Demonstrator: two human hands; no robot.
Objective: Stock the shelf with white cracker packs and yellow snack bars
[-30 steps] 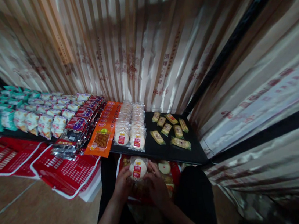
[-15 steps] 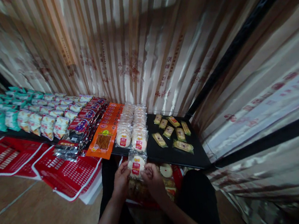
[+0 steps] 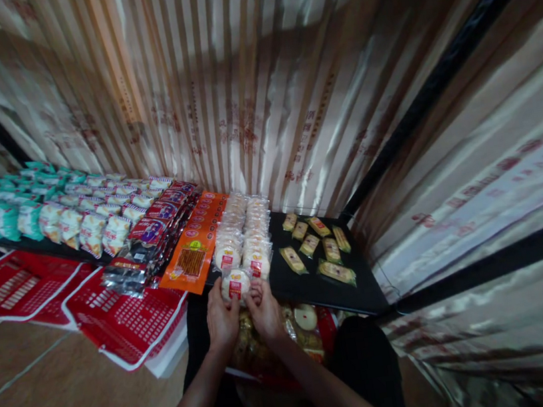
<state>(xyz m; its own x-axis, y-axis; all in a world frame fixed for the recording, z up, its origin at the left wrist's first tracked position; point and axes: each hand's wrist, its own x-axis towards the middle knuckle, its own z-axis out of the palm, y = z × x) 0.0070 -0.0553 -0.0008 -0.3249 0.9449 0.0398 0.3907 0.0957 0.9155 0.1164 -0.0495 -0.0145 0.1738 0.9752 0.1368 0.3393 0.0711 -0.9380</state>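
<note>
Both my hands grip one round rice-cracker pack (image 3: pixel 235 285) with a red label, held at the front edge of the black shelf (image 3: pixel 313 285). My left hand (image 3: pixel 221 318) pinches its left side and my right hand (image 3: pixel 265 309) pinches its right side. Just beyond it lie two rows of the same round packs (image 3: pixel 245 234). Below my hands sits a red bag of mixed snacks (image 3: pixel 304 330) with another round pack showing in it.
Small yellow snack bars (image 3: pixel 315 248) lie on the shelf's right part. An orange packet (image 3: pixel 196 251), dark packets (image 3: pixel 154 230) and white and teal packs (image 3: pixel 50 211) fill the left. Red baskets (image 3: pixel 120 316) rest on the wooden floor. Striped curtains hang behind.
My hands have carried the round pack up from over the red bag to the shelf's front edge, close to the front of the left row.
</note>
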